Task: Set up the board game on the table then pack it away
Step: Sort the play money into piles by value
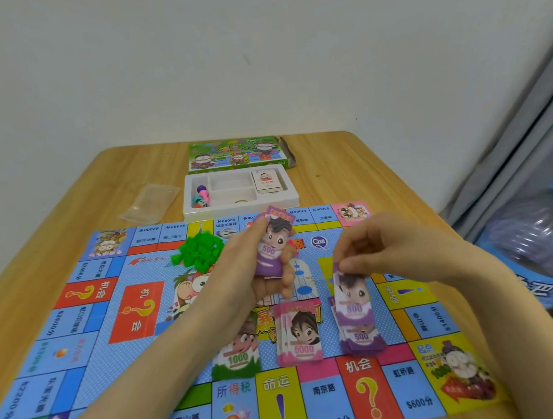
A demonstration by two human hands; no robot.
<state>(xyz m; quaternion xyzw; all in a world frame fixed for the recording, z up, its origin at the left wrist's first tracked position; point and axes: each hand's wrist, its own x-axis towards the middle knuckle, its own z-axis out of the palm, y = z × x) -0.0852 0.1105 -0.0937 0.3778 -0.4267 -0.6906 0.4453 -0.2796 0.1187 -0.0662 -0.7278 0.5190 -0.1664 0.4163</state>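
Item: board game, set-up phase, judged partly complete. The paper game board (89, 349) lies unfolded and flat on the wooden table (64, 196). A heap of green houses (199, 250) sits on its far half. Three piles of play money lie side by side on its near half: green 1000 notes (236, 353), pink 5000 notes (300, 340) and purple 500 notes (361, 338). Sorting of the money appears unfinished. The left hand (237, 277) grips a held stack of 500 notes (271, 248), thumb along one long edge, curled fingers behind and round the other. The right hand (385, 246) pinches a single 500 note (351, 291) by its top edge between thumb and forefinger, the other fingers loosely curled. That note hangs just above the purple pile, seemingly about to be laid down. Not yet set out: coloured pawns (201, 194) and a card deck (266, 180), both in the white plastic tray (244, 209) beyond the board. Behind the tray lies the green game box (237, 154). A clear plastic bag (151, 201) lies left of the tray. Packing away: not begun.
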